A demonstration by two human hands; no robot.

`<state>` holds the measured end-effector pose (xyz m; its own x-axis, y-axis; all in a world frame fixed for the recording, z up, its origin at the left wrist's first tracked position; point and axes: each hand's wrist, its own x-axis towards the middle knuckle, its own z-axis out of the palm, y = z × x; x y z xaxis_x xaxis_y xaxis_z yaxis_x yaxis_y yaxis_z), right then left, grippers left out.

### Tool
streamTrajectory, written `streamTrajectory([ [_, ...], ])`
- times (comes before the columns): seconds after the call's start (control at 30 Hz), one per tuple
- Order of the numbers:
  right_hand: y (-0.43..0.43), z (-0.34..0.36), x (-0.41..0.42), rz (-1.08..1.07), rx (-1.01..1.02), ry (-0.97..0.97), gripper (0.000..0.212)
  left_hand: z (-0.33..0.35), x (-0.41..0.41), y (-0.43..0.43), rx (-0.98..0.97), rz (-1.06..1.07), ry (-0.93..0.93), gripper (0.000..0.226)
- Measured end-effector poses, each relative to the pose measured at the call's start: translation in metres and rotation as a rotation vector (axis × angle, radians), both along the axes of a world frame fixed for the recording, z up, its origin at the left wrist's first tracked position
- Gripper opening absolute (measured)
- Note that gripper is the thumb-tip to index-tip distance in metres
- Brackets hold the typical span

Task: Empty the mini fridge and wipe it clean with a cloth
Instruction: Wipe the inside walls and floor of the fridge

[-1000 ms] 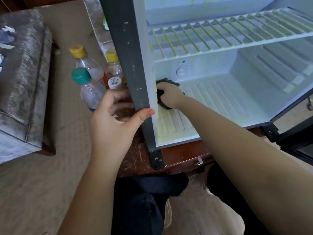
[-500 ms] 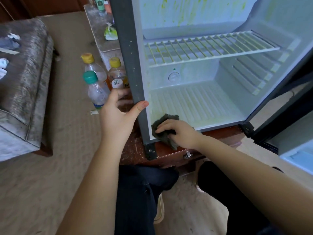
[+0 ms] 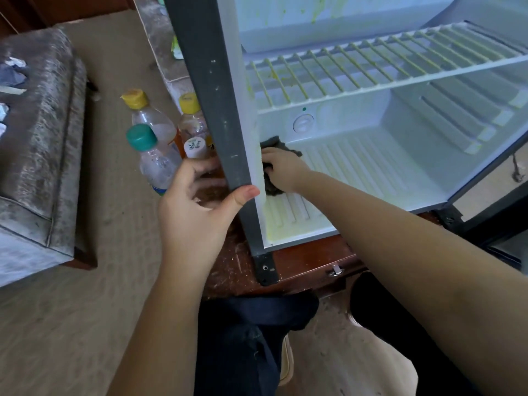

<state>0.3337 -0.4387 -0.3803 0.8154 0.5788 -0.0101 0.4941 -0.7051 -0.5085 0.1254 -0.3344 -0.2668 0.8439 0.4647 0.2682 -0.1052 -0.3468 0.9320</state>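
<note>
Grey fridge frame (image 3: 217,110) partly hides bottles (image 3: 154,164).

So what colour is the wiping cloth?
The cloth is dark grey; the head view shows it best.

Nothing readable that I can see. Round white label (image 3: 195,147) among the bottles (image 3: 155,164) carries dark scribbles, too blurred to make out.
</note>
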Motion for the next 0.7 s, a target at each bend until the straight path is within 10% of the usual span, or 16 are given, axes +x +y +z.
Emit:
streamTrajectory([
  [0.7,-0.064,0.016,-0.148,-0.034,0.066,-0.091,0.028,-0.01,-0.001,-0.003,0.036,0.012,-0.047,0.035],
])
